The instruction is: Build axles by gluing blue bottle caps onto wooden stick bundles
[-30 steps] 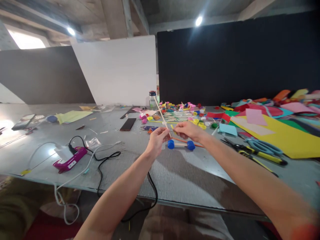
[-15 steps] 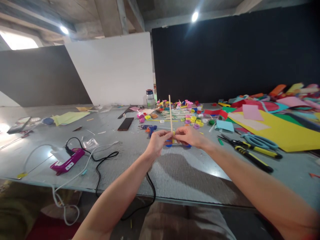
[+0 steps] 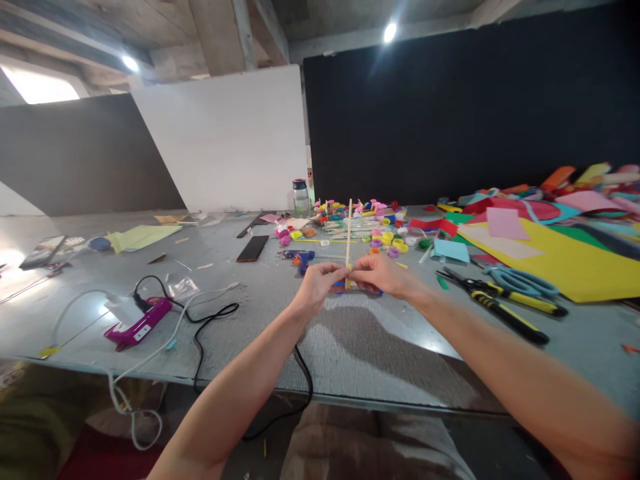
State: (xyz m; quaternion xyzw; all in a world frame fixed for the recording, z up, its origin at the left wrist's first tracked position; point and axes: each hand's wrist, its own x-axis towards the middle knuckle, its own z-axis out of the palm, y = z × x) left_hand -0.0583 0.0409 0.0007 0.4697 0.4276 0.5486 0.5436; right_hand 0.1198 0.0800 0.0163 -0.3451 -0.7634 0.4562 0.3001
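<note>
A thin pale wooden stick point(image 3: 349, 233) stands nearly upright between my two hands. My left hand point(image 3: 320, 281) is closed, thumb and fingertips pinching the stick's lower part from the left. From the right, my right hand point(image 3: 377, 272) pinches at the same spot, its fingers curled. A small yellow piece shows at the stick's lower end. Under the fingers sits a small build with blue parts point(image 3: 375, 291), mostly hidden by my hands. Just behind my left hand lies a blue glue gun point(image 3: 301, 259).
Scissors point(image 3: 523, 281) and black-yellow pliers point(image 3: 510, 317) lie at right beside coloured sheets point(image 3: 575, 260). Bottle caps point(image 3: 387, 238) and sticks cluster behind my hands. A phone point(image 3: 253, 248), a jar point(image 3: 301, 197), a purple power strip point(image 3: 140, 325) and loose cables point(image 3: 205, 320) are further left.
The stick's top has swung slightly right and lower, from a slight left lean to nearly upright. Both hands stay pinched at its lower part.
</note>
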